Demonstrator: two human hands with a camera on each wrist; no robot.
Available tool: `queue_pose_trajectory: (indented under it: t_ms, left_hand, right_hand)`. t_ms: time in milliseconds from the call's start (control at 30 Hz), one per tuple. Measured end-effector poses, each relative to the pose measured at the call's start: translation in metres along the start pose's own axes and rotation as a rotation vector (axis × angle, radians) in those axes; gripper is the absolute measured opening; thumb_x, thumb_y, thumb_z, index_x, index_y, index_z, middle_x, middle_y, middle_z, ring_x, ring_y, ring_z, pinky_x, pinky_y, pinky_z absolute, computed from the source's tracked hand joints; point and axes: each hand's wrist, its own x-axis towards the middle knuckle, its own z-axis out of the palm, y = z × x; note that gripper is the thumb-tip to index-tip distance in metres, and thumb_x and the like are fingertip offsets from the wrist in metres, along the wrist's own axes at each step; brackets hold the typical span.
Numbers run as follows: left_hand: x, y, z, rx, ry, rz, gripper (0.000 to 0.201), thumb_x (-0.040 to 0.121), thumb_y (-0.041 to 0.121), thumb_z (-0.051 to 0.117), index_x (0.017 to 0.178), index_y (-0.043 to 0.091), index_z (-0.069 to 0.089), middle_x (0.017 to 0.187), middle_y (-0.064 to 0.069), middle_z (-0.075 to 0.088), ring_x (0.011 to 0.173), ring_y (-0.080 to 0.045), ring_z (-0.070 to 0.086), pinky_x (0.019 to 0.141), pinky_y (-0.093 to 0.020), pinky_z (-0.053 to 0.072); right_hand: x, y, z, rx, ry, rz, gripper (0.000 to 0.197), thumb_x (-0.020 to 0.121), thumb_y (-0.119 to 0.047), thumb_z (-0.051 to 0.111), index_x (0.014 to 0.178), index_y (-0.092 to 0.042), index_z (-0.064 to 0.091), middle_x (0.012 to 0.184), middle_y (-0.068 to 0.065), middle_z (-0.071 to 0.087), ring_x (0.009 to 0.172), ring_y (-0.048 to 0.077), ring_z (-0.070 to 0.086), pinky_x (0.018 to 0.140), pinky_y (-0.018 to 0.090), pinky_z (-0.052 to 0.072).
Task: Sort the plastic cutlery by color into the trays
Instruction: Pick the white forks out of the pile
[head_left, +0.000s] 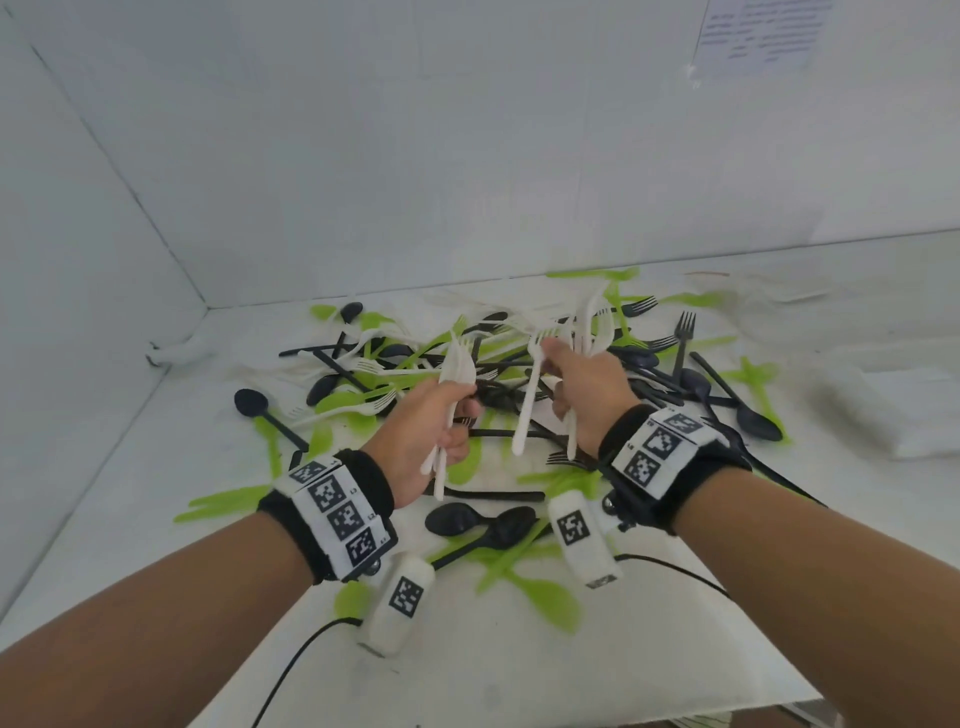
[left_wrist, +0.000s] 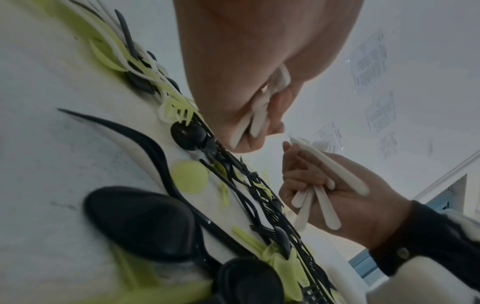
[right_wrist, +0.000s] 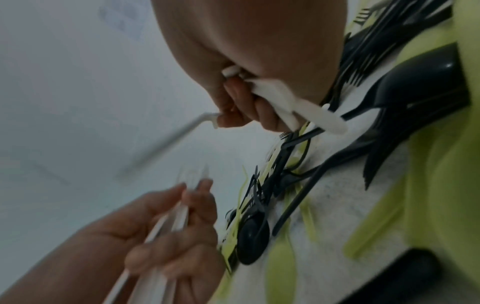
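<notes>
Seemingly smooth white cutlery (head_left: 527, 405), both hands (head_left: 423, 434) gripping

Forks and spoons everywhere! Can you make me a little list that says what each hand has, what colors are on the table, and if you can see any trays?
left hand: grips a bunch of white cutlery
right hand: grips several white forks
table: white, holds a mixed pile
pile colors: green, black, white
hand height: both raised above the pile
trays: none clearly in view
wrists: black bands with checkered tags
</notes>
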Motion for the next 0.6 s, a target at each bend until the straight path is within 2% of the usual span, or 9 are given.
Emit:
queue_pose_trajectory:
  t_ms: [67, 167, 267, 300, 367, 433, 467, 533, 600]
  left_hand:
    - [-0.001, 0.000, -0.001, 0.046, -0.024, 0.016, 0.019, 0.104, 0.017, 0.054, 0.118, 0.005, 0.059, 0.079, -0.003, 0.060, 0.046, -0.010, 0.034, 0.045, -0.022, 0.032]
    - [-0.001, 0.001, 0.001, 0.088, -0.049, 0.043, 0.024, 0.105, 0.017, 0.054, 0.120, 0.002, 0.066, 0.080, -0.004, 0.063, 0.050, -0.010, 0.042, 0.048, -0.021, 0.040]
    - [0.001, 0.006, -0.002, 0.135, -0.018, 0.088, 0.025, 0.104, 0.017, 0.056, 0.119, 0.001, 0.069, 0.091, -0.009, 0.071, 0.054, -0.011, 0.050, 0.057, -0.022, 0.047]
    - [0.001, 0.007, -0.004, 0.157, -0.014, 0.097, 0.025, 0.104, 0.018, 0.056, 0.118, 0.001, 0.069, 0.095, -0.011, 0.073, 0.056, -0.012, 0.052, 0.061, -0.023, 0.048]
    - [0.001, 0.009, -0.007, 0.216, -0.018, 0.115, 0.026, 0.105, 0.020, 0.055, 0.117, 0.003, 0.070, 0.101, -0.013, 0.076, 0.059, -0.013, 0.054, 0.066, -0.025, 0.049]
    - [0.001, 0.009, -0.009, 0.287, -0.012, 0.143, 0.026, 0.106, 0.022, 0.053, 0.117, 0.006, 0.071, 0.107, -0.013, 0.077, 0.062, -0.014, 0.057, 0.071, -0.028, 0.051]
    - [0.002, 0.009, -0.009, 0.326, -0.009, 0.156, 0.027, 0.106, 0.023, 0.052, 0.118, 0.008, 0.071, 0.109, -0.012, 0.077, 0.067, -0.016, 0.061, 0.076, -0.031, 0.053]
    - [0.003, 0.009, -0.012, 0.384, -0.018, 0.171, 0.027, 0.107, 0.026, 0.051, 0.118, 0.013, 0.072, 0.109, -0.008, 0.077, 0.081, -0.022, 0.067, 0.087, -0.039, 0.054]
    - [0.003, 0.008, -0.015, 0.391, -0.037, 0.170, 0.027, 0.107, 0.025, 0.051, 0.118, 0.012, 0.071, 0.108, -0.008, 0.077, 0.086, -0.025, 0.067, 0.088, -0.041, 0.053]
  right_hand:
    - [-0.003, 0.003, 0.005, -0.041, -0.076, 0.010, 0.029, 0.098, -0.031, 0.067, 0.081, -0.009, 0.061, 0.050, -0.002, 0.043, 0.041, 0.013, 0.031, 0.044, 0.027, 0.029]
    - [-0.008, 0.016, 0.022, 0.007, -0.180, 0.021, 0.031, 0.096, -0.034, 0.068, 0.094, -0.003, 0.066, 0.073, 0.016, 0.047, 0.051, 0.022, 0.038, 0.042, 0.026, 0.029]
    - [-0.014, 0.024, 0.032, 0.081, -0.201, 0.037, 0.056, 0.089, -0.041, 0.073, 0.112, 0.010, 0.066, 0.091, 0.020, 0.054, 0.077, 0.033, 0.046, 0.043, 0.027, 0.032]
    - [-0.015, 0.024, 0.033, 0.086, -0.208, 0.032, 0.054, 0.089, -0.041, 0.073, 0.111, 0.008, 0.067, 0.090, 0.020, 0.054, 0.077, 0.033, 0.047, 0.043, 0.027, 0.032]
    - [-0.015, 0.022, 0.033, 0.076, -0.248, 0.018, 0.034, 0.093, -0.036, 0.072, 0.097, -0.002, 0.070, 0.082, 0.018, 0.054, 0.061, 0.028, 0.046, 0.043, 0.027, 0.032]
    - [-0.014, 0.019, 0.034, 0.052, -0.260, -0.005, 0.026, 0.096, -0.030, 0.070, 0.082, -0.009, 0.066, 0.065, 0.010, 0.054, 0.047, 0.016, 0.041, 0.043, 0.027, 0.032]
    - [-0.015, 0.019, 0.035, 0.047, -0.251, -0.023, 0.025, 0.096, -0.028, 0.070, 0.079, -0.010, 0.065, 0.059, 0.004, 0.054, 0.043, 0.013, 0.040, 0.043, 0.026, 0.032]
    - [-0.013, 0.019, 0.038, 0.054, -0.232, -0.048, 0.022, 0.095, -0.027, 0.071, 0.086, -0.008, 0.067, 0.065, 0.006, 0.061, 0.044, 0.012, 0.044, 0.045, 0.027, 0.034]
    - [-0.014, 0.020, 0.041, 0.041, -0.233, -0.054, 0.022, 0.095, -0.028, 0.071, 0.092, -0.005, 0.069, 0.076, 0.013, 0.066, 0.051, 0.017, 0.053, 0.048, 0.027, 0.039]
